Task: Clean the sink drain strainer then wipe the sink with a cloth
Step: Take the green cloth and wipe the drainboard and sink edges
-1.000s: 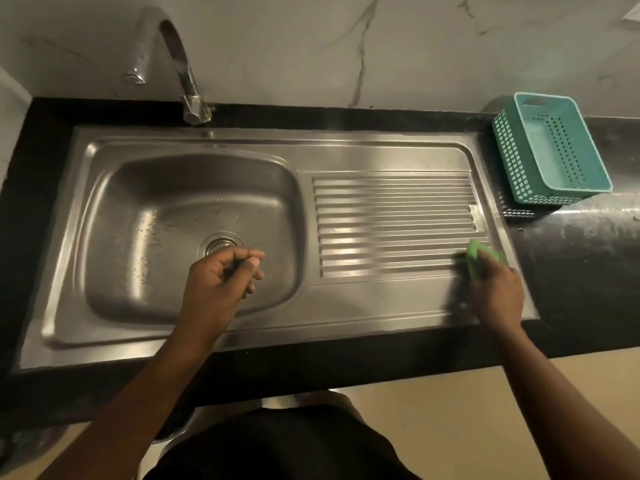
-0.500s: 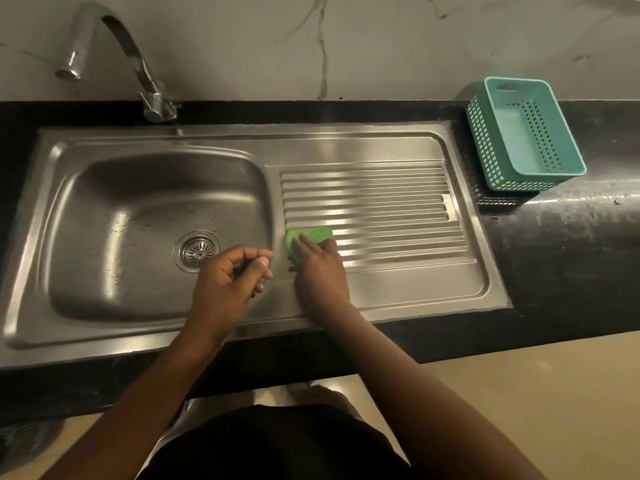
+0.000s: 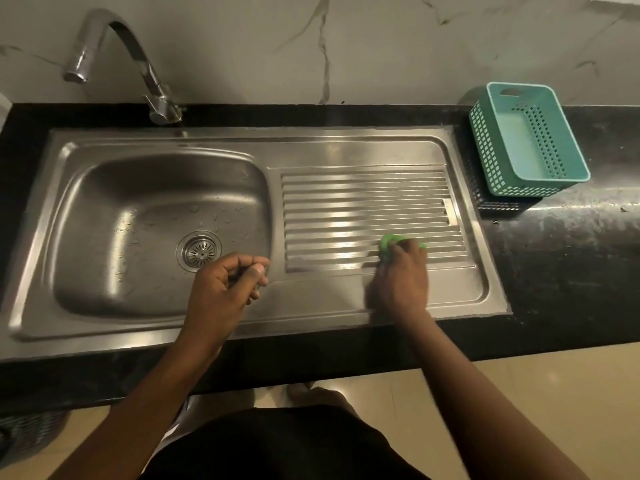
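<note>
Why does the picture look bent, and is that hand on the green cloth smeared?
Head view: the wide lens bows the sink edges; the right hand and cloth are motion-blurred; dim light leaves bright glare streaks on the ribs.

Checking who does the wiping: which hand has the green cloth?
The right hand, pressing the green cloth on the ribbed drainboard; the left hand is loosely curled, clothless.

The right hand (image 3: 401, 282) is motion-blurred and covers most of a green cloth (image 3: 387, 244), perhaps a sponge instead.
</note>
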Demonstrator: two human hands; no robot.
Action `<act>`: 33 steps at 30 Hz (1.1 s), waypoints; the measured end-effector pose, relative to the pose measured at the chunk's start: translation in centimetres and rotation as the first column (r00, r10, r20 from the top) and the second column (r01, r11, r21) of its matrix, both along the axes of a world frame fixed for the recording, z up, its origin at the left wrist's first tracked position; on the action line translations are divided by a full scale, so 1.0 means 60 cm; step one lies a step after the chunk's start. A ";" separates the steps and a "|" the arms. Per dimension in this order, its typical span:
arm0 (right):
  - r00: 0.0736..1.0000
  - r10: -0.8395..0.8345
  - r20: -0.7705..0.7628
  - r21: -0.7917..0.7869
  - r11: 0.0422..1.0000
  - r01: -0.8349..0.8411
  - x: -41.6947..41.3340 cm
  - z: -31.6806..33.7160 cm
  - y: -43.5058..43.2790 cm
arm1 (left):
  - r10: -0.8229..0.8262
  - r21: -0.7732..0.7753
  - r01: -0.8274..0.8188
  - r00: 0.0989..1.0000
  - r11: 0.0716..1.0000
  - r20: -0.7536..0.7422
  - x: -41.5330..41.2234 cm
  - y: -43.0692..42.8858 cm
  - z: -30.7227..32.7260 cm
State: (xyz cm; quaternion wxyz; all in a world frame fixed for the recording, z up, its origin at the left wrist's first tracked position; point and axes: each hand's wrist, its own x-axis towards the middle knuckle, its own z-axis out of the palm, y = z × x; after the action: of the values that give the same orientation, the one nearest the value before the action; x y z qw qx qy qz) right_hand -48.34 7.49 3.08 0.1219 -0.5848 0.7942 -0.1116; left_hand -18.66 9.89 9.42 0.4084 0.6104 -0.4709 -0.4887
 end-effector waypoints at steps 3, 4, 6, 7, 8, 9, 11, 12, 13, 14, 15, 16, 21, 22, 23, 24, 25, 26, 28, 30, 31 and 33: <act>0.983 0.170 0.075 -0.003 0.985 -0.170 0.122 -0.006 0.004 | -0.002 0.008 0.002 1.000 1.000 0.007 -0.007 0.001 0.006; 0.964 0.246 0.102 -0.008 0.969 -0.247 0.164 -0.007 0.002 | 0.000 0.009 0.000 1.000 1.000 0.008 -0.010 0.000 0.009; 0.898 0.421 0.124 -0.007 0.906 -0.424 0.240 -0.006 -0.003 | -0.003 -0.001 0.003 1.000 1.000 0.021 -0.016 -0.003 0.015; 0.851 0.512 0.116 0.003 0.857 -0.516 0.267 -0.006 -0.003 | -0.007 -0.011 0.008 0.999 1.000 0.038 -0.018 -0.004 0.018; 0.806 0.583 0.102 0.017 0.809 -0.587 0.283 -0.009 -0.002 | -0.011 -0.022 0.012 0.998 1.000 0.058 -0.018 -0.006 0.020; 0.779 0.619 0.099 0.019 0.781 -0.624 0.285 -0.011 0.000 | -0.013 -0.031 0.015 0.998 0.999 0.068 -0.018 -0.008 0.021; 0.763 0.638 0.106 -0.005 0.768 -0.641 0.252 -0.013 0.002 | -0.010 -0.046 0.012 0.999 0.999 0.053 -0.015 -0.009 0.021; 0.762 0.642 0.089 -0.009 0.765 -0.644 0.224 -0.012 0.002 | -0.009 -0.051 0.011 0.999 0.999 0.044 -0.013 -0.008 0.020; 0.768 0.638 0.057 -0.013 0.770 -0.638 0.190 -0.011 0.000 | -0.011 -0.053 0.013 0.999 0.999 0.040 -0.011 -0.007 0.017; 0.790 0.613 0.020 -0.014 0.790 -0.613 0.151 -0.011 -0.001 | -0.012 -0.052 0.014 0.999 0.999 0.036 -0.009 -0.005 0.013; 0.821 0.570 -0.013 -0.022 0.821 -0.570 0.108 -0.010 -0.004 | -0.012 -0.049 0.014 0.999 0.999 0.029 -0.008 -0.003 0.009; 0.856 0.514 -0.050 -0.015 0.857 -0.515 0.063 -0.008 -0.006 | -0.013 -0.046 0.014 1.000 0.999 0.022 -0.007 -0.001 0.005; 0.995 0.091 -0.031 -0.029 0.995 -0.092 -0.112 0.009 -0.005 | -0.026 -0.027 0.026 1.000 0.999 0.012 -0.005 0.013 -0.008; 1.000 0.025 -0.003 -0.025 0.999 -0.025 -0.121 0.012 -0.005 | -0.022 -0.024 0.022 1.000 0.999 0.006 -0.004 0.016 -0.009; 1.000 -0.011 0.014 -0.011 1.000 0.011 -0.121 0.014 -0.002 | -0.016 -0.026 0.016 1.000 1.000 -0.001 -0.003 0.020 -0.009; 0.999 -0.027 0.029 0.004 1.000 0.027 -0.112 0.015 0.001 | -0.008 -0.029 0.008 1.000 1.000 -0.007 -0.002 0.024 -0.010; 0.998 -0.030 0.052 0.009 1.000 0.029 -0.097 0.017 0.004 | -0.001 -0.029 0.001 1.000 1.000 -0.012 -0.001 0.027 -0.011; 0.997 -0.019 0.081 0.010 1.000 0.018 -0.079 0.018 0.010 | 0.004 -0.025 -0.004 1.000 1.000 -0.015 -0.002 0.030 -0.013; 0.989 0.062 0.133 -0.003 0.998 -0.062 -0.025 0.021 0.027 | 0.010 -0.016 -0.011 1.000 1.000 -0.016 0.000 0.037 -0.015; 0.969 0.176 0.176 -0.007 0.984 -0.177 0.035 0.023 0.045 | 0.009 -0.007 -0.009 1.000 1.000 -0.016 0.005 0.044 -0.015; 0.955 0.221 0.197 -0.003 0.974 -0.225 0.062 0.024 0.053 | 0.007 -0.005 -0.007 1.000 1.000 -0.020 0.008 0.047 -0.015; 0.921 0.277 0.272 0.034 0.954 -0.297 0.114 0.026 0.060 | 0.009 -0.005 -0.009 1.000 1.000 -0.028 0.018 0.053 -0.016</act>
State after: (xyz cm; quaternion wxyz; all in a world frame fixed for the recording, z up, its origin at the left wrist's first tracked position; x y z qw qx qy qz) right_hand -41.52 11.10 4.67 0.2635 -0.6697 0.6801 -0.1399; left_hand -17.60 13.04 8.47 0.4187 0.6047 -0.4635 -0.4941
